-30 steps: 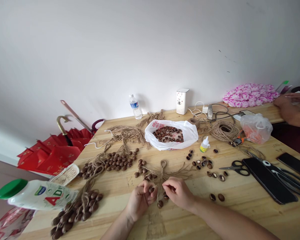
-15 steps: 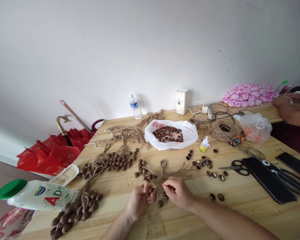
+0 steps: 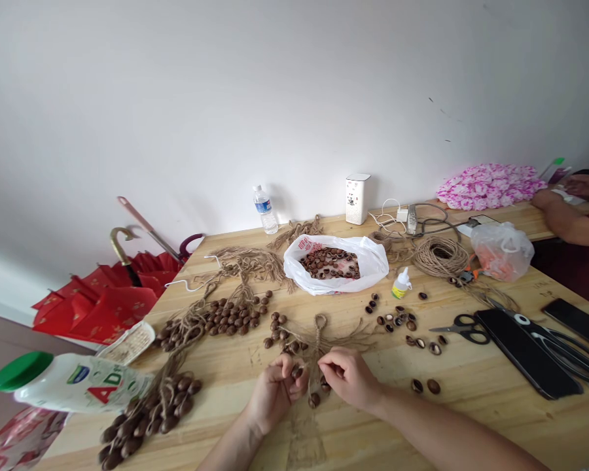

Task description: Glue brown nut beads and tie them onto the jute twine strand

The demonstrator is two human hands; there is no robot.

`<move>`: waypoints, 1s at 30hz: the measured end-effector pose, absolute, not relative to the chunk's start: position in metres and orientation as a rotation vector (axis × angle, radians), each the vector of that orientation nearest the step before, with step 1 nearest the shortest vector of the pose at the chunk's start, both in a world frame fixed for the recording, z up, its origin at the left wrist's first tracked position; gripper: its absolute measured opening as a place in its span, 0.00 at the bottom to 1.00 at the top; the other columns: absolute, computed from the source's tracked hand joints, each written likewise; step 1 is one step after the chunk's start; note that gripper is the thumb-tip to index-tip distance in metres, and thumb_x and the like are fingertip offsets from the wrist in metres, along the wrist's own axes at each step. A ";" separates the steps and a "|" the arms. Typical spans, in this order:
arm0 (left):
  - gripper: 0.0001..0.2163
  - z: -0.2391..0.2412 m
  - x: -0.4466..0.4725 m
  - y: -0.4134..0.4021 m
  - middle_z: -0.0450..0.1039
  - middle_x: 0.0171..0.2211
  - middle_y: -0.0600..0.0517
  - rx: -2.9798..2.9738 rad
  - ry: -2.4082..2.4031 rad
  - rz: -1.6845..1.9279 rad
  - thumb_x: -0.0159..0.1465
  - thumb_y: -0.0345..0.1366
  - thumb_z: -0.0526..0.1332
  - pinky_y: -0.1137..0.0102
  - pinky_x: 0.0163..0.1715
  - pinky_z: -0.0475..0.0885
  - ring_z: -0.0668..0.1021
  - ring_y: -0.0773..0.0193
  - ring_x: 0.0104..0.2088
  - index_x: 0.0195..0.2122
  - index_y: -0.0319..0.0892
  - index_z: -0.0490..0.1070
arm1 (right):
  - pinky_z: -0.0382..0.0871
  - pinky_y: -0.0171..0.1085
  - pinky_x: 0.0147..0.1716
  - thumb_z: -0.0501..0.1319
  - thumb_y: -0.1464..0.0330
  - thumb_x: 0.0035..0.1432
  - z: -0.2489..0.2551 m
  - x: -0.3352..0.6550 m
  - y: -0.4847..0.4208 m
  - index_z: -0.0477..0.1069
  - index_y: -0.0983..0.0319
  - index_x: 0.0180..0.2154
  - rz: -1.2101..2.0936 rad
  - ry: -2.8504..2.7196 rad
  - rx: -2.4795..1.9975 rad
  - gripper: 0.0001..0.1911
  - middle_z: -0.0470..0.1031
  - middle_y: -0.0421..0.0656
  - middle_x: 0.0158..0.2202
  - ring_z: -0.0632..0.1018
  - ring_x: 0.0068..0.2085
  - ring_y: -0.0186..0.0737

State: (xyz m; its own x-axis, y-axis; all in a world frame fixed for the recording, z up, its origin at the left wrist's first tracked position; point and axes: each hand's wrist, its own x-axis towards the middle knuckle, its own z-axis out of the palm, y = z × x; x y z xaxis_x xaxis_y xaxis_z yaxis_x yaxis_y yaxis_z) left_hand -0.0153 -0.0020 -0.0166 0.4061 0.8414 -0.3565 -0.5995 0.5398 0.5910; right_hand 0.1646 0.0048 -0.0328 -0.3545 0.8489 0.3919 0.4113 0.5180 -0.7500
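Between the fingers of my left hand (image 3: 277, 386) is a brown nutshell (image 3: 297, 371). My right hand (image 3: 349, 379) is closed in a pinch beside it, at the strands of a looped twine bundle (image 3: 319, 327); whether a strand sits in the pinch is too small to make out. More brown nutshells hang from this bundle, one nutshell (image 3: 314, 400) resting on the wood between my hands. Loose twine ends fan out to the right. A white glue bottle (image 3: 401, 285) with a yellow-green label stands beyond, near several halved shells (image 3: 397, 319).
A white plastic bag (image 3: 336, 288) of shells lies open mid-table. Strung nut clusters (image 3: 233, 317) and a white jar (image 3: 78, 383) are left. Scissors (image 3: 464, 328), a phone (image 3: 525, 353) and a twine coil (image 3: 440, 256) are right. Another person's arm (image 3: 569, 216) rests at the far right.
My hands hold nearly the same pose and place. At the far right, the other person's hands have shifted slightly.
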 end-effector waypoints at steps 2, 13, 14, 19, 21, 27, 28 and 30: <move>0.11 -0.017 -0.015 -0.002 0.64 0.16 0.51 0.398 0.681 0.941 0.45 0.23 0.55 0.75 0.18 0.46 0.60 0.70 0.16 0.18 0.42 0.52 | 0.57 0.30 0.22 0.54 0.73 0.57 -0.032 0.165 0.005 0.72 0.64 0.27 0.696 -1.965 -1.027 0.10 0.69 0.40 0.22 0.66 0.22 0.31; 0.10 -0.017 -0.016 -0.002 0.65 0.16 0.51 0.393 0.693 0.942 0.45 0.23 0.55 0.75 0.18 0.46 0.60 0.70 0.16 0.17 0.42 0.52 | 0.57 0.30 0.22 0.54 0.73 0.57 -0.032 0.165 0.005 0.72 0.64 0.27 0.694 -1.970 -1.031 0.10 0.69 0.40 0.22 0.67 0.22 0.31; 0.10 -0.017 -0.015 -0.002 0.65 0.16 0.51 0.393 0.688 0.943 0.45 0.23 0.55 0.75 0.18 0.46 0.59 0.70 0.16 0.17 0.42 0.52 | 0.57 0.30 0.22 0.54 0.73 0.57 -0.032 0.165 0.005 0.72 0.64 0.27 0.696 -1.970 -1.031 0.10 0.70 0.40 0.22 0.67 0.22 0.31; 0.10 -0.018 -0.016 -0.002 0.64 0.16 0.50 0.390 0.681 0.944 0.44 0.23 0.55 0.75 0.18 0.45 0.59 0.70 0.16 0.17 0.42 0.53 | 0.57 0.30 0.22 0.54 0.74 0.57 -0.034 0.164 0.005 0.72 0.64 0.27 0.694 -1.964 -1.036 0.09 0.70 0.40 0.22 0.66 0.21 0.31; 0.10 -0.018 -0.016 -0.002 0.64 0.16 0.51 0.388 0.686 0.944 0.44 0.23 0.55 0.75 0.18 0.45 0.59 0.70 0.16 0.17 0.42 0.52 | 0.57 0.30 0.22 0.54 0.74 0.57 -0.034 0.164 0.005 0.72 0.64 0.27 0.689 -1.966 -1.038 0.09 0.70 0.40 0.22 0.66 0.22 0.31; 0.11 -0.016 -0.016 -0.002 0.64 0.16 0.51 0.390 0.681 0.939 0.44 0.24 0.56 0.75 0.18 0.46 0.59 0.70 0.16 0.17 0.42 0.52 | 0.57 0.30 0.22 0.54 0.74 0.57 -0.033 0.164 0.005 0.72 0.64 0.27 0.681 -1.972 -1.026 0.10 0.69 0.40 0.22 0.67 0.22 0.31; 0.11 -0.016 -0.015 -0.002 0.64 0.16 0.51 0.388 0.682 0.939 0.44 0.24 0.56 0.75 0.18 0.46 0.59 0.70 0.16 0.17 0.42 0.52 | 0.57 0.30 0.22 0.54 0.74 0.57 -0.033 0.164 0.005 0.72 0.64 0.27 0.680 -1.972 -1.026 0.09 0.69 0.40 0.22 0.67 0.22 0.31; 0.11 -0.015 -0.015 -0.003 0.64 0.16 0.51 0.385 0.686 0.939 0.44 0.24 0.56 0.76 0.18 0.46 0.59 0.71 0.15 0.17 0.42 0.51 | 0.57 0.30 0.22 0.55 0.74 0.56 -0.034 0.164 0.005 0.72 0.64 0.27 0.679 -1.970 -1.028 0.09 0.69 0.40 0.22 0.67 0.22 0.31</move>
